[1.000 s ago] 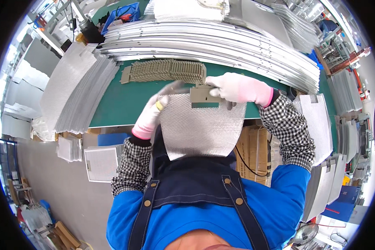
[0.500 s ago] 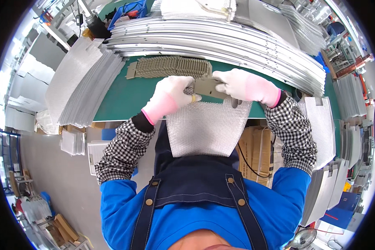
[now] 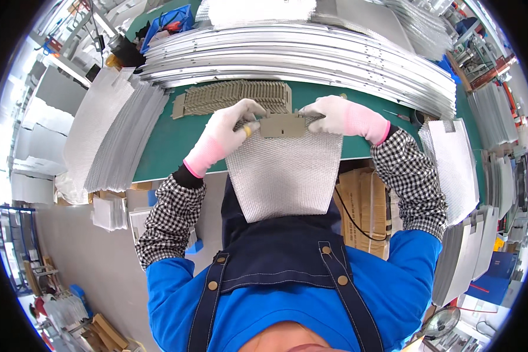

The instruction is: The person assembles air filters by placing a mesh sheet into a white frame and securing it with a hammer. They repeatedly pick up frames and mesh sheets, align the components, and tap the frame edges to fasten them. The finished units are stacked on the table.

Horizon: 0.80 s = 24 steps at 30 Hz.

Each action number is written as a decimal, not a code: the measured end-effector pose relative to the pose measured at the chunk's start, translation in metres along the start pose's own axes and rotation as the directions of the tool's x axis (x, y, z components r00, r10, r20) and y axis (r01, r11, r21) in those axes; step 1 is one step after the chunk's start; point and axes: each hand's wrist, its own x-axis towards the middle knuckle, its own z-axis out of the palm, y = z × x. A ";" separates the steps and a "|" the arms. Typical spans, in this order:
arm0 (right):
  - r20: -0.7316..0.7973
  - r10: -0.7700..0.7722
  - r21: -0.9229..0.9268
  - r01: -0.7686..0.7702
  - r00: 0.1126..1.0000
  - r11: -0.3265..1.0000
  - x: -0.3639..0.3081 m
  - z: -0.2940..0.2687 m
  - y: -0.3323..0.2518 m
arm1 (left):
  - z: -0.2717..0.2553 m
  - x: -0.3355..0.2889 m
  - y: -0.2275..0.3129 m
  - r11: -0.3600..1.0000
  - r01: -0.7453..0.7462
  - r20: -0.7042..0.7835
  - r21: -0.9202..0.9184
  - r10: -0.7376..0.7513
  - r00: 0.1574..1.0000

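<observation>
A silver mesh sheet (image 3: 284, 176), its surface finely textured, slopes from the table edge down to my lap. Across its far edge sits a small beige plate (image 3: 283, 125) with a dark slot in the middle. My left hand (image 3: 226, 132), in a white and pink glove, is closed at the plate's left end, thumb by the sheet's corner. At the plate's right end my right hand (image 3: 340, 117), gloved the same, pinches with bent fingers. Glove fingers partly hide both ends of the plate. Just beyond the hands lies a row of similar beige plates (image 3: 234, 97).
Long silver strips (image 3: 299, 56) are piled across the back of the green table (image 3: 158, 155). Mesh sheets (image 3: 108, 126) are stacked at left, with more sheets (image 3: 452, 167) at right. A blue bin (image 3: 169, 24) stands far left. Below the table are cardboard boxes (image 3: 364, 205).
The beige plate has turned from tilted to square across the sheet's far edge. My left hand has shifted to the plate's left end. The whole view has shifted slightly.
</observation>
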 end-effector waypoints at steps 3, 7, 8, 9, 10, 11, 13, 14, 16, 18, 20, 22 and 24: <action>0.022 -0.051 -0.034 0.052 0.998 0.998 0.000 0.002 0.007 | 0.004 0.002 -0.012 0.985 -0.168 0.018 0.037 0.167 0.986; 0.011 0.031 -0.022 -0.030 0.999 0.999 -0.007 0.000 -0.004 | -0.004 0.011 0.022 0.835 -0.270 0.134 0.479 0.235 0.963; -0.014 0.038 -0.031 -0.038 0.999 0.999 -0.008 -0.002 -0.006 | -0.002 0.018 0.032 0.807 -0.264 0.139 0.527 0.225 0.964; -0.039 0.046 -0.040 -0.048 0.998 0.998 -0.011 -0.001 -0.005 | 0.002 0.023 0.037 0.777 -0.259 0.143 0.574 0.216 0.966; -0.053 0.019 -0.014 -0.019 0.998 1.000 -0.011 0.001 -0.001 | 0.005 0.027 0.037 0.764 -0.220 0.155 0.607 0.158 0.975; -0.071 -0.008 0.007 0.009 0.997 1.000 -0.008 0.006 0.008 | 0.008 0.031 0.034 0.746 -0.183 0.160 0.640 0.104 0.982; -0.058 -0.030 0.000 0.030 0.998 1.000 -0.011 0.004 0.016 | 0.004 0.042 0.034 0.741 -0.146 0.233 0.655 -0.014 0.972; -0.034 -0.018 0.042 0.019 0.999 0.999 -0.016 0.004 0.012 | -0.003 0.045 0.053 0.769 -0.115 0.268 0.628 -0.075 0.961; -0.090 -0.076 0.049 0.080 0.993 0.996 -0.019 0.005 0.015 | 0.007 0.046 0.057 0.822 -0.132 0.155 0.553 0.053 0.986; -0.079 -0.096 0.054 0.100 0.992 0.993 -0.015 0.007 0.013 | 0.024 0.054 0.051 0.845 -0.283 0.306 0.454 0.150 0.940; -0.061 -0.099 0.037 0.102 0.993 0.994 -0.009 0.006 0.013 | 0.038 0.060 0.060 0.749 -0.164 0.480 0.643 -0.227 0.847; -0.035 -0.076 0.007 0.076 0.996 0.997 -0.007 0.006 0.013 | 0.039 0.060 0.050 0.740 -0.229 0.494 0.633 -0.157 0.855; -0.005 -0.064 -0.019 0.064 0.998 0.998 -0.004 0.001 0.013 | 0.036 0.065 0.047 0.781 -0.270 0.506 0.563 -0.068 0.860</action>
